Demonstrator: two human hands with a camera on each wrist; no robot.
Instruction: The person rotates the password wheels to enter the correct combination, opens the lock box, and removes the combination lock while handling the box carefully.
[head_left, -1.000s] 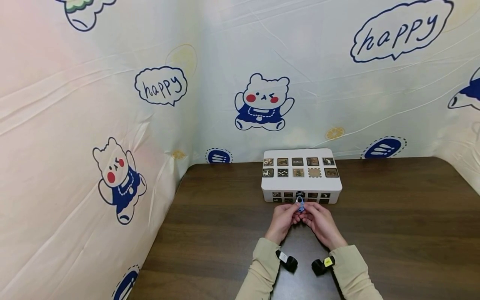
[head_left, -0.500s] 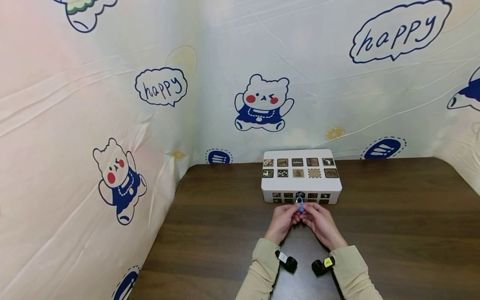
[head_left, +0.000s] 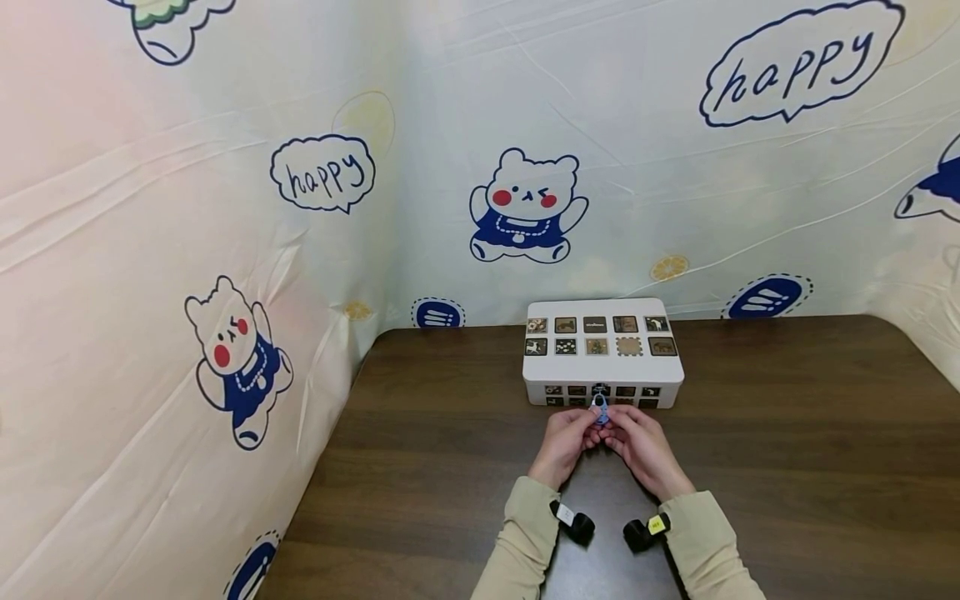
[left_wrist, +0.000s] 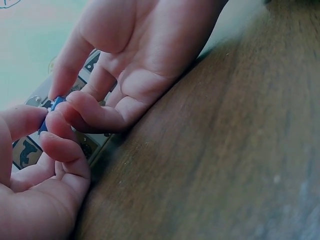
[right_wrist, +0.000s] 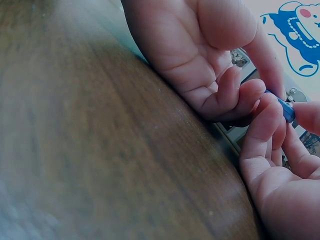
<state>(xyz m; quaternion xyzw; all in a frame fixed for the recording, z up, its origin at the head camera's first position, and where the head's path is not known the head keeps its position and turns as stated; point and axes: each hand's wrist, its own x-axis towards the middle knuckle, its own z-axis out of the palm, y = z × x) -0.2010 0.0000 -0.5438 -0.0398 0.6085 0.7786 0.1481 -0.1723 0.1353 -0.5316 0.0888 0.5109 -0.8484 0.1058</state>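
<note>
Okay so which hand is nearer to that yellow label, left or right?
Right. The right hand is just forward of the yellow label at its own wrist; the left hand is farther, forward and to the left. Both pinch the small blue object.

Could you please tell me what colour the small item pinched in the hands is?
The small item is blue, which shows best in the right wrist view.

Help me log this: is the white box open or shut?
Shut: the white box shows a flat top without a visible gap.
</note>
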